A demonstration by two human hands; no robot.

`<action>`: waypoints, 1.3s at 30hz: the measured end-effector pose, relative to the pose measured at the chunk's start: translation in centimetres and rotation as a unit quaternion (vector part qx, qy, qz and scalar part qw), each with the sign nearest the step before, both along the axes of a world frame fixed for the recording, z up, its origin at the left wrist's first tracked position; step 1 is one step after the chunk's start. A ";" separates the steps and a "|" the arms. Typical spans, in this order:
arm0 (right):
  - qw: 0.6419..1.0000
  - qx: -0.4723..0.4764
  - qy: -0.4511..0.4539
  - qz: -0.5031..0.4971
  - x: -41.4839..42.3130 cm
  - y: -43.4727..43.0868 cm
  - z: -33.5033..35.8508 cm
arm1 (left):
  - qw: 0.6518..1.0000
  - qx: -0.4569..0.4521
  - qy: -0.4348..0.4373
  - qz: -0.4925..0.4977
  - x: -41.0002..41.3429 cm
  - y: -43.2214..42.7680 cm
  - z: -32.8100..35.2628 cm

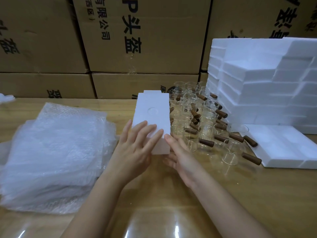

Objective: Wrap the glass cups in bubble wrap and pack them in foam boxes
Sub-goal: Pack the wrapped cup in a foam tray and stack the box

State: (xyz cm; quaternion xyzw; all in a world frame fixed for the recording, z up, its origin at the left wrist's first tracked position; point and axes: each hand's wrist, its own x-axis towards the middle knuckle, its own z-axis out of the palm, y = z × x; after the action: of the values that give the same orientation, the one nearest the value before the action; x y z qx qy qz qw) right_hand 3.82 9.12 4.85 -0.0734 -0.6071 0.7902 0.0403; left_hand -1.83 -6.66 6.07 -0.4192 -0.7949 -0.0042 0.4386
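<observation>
1. A wooden table [257, 194] is seen nearest, and light is reflected in its glossy front edge.
2. The left hand [135, 148] is laid flat on the near end of a white foam box [152, 110]. Its fingers [151, 131] are stretched straight across the box top, and nothing is gripped.
3. The right hand [180, 157] is held against the near right corner of the same box. Its fingers are kept nearly straight; one fingertip is pressed to the corner edge, and the others are partly hidden below the box end.
4. The foam box is set lengthwise at mid-table, with a round dent moulded in its top.
5. A stack of bubble wrap [54, 152] is spread to the left of the box.
6. A crowd of glass cups [202, 121] with brown handles is gathered just beside the box on its right.
7. A flat foam piece [281, 145] is laid further right, and stacked foam boxes [253, 86] are piled behind it.
8. Printed cardboard cartons [154, 48] are stacked along the back.
</observation>
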 end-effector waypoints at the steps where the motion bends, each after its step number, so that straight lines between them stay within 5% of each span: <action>1: 1.000 -0.003 0.003 -0.006 -0.1 0.0 0.1 | 1.000 -0.015 0.004 0.007 -0.2 0.1 -0.1; 9: 0.997 -0.061 0.042 -0.020 -0.4 0.1 -0.9 | 0.999 -0.027 -0.026 0.025 -2.0 0.5 1.4; 12: 0.992 0.068 0.058 -0.084 0.1 -0.7 -3.1 | 0.994 -0.037 -0.088 0.046 -3.2 0.6 3.1; 16: 0.983 0.162 0.076 -0.048 0.7 -0.9 -4.4 | 0.984 -0.068 -0.154 0.055 -5.9 1.5 5.1; 20: 0.984 0.158 0.067 -0.046 0.4 -0.6 -4.5 | 0.975 -0.115 -0.182 0.058 -9.5 2.6 5.4; 39: 0.985 0.162 0.054 -0.026 0.1 -0.1 -4.5 | 0.951 -0.059 -0.282 0.110 -21.3 8.2 6.4</action>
State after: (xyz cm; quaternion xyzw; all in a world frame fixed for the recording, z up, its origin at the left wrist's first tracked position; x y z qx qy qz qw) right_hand 3.94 8.98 0.35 -0.0385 -0.7216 0.6832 0.1049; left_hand -23.13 1.56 12.44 -0.3361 -0.9261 -0.0271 0.1692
